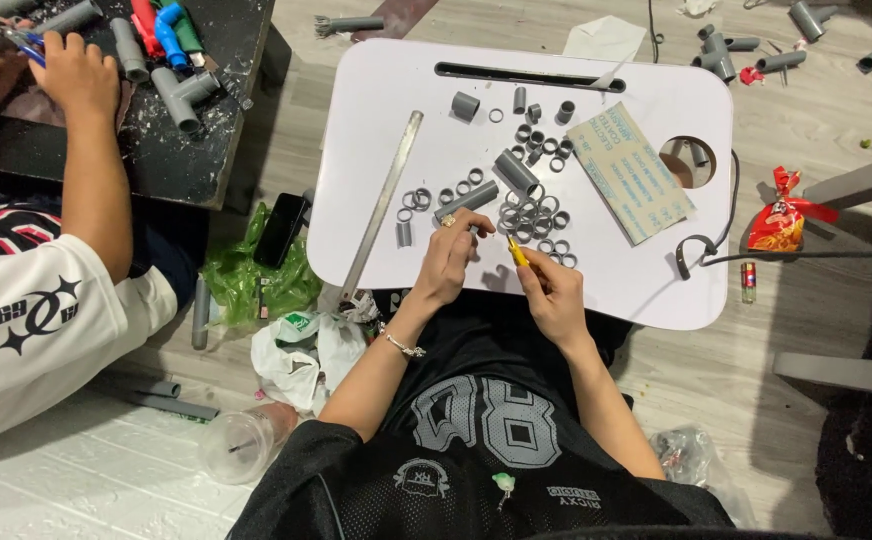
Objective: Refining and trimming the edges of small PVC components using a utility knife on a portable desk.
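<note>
White lap table (376,110) on pale plank floor; loose pipe fittings at 1 o'clock. Grey pipe rings (534,215) heaped mid-table, metal ruler (384,200) at 9 o'clock of them. Left hand (453,252) curled at the heap's edge; contents hidden. Right hand (548,285) pinches a yellow tool (518,251), tip indistinct. Co-worker's hands (66,65) at 10 o'clock, body cut off.

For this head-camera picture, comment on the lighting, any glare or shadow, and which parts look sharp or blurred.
Head view: bright, even overhead light; the white lap table looks slightly washed out, with soft shadows under the left hand and right hand. The small grey plastic pipe rings are sharp; the thin yellow tool is slightly soft. The long metal ruler shows mild sheen. Edges bend a little from the wide lens.
</note>
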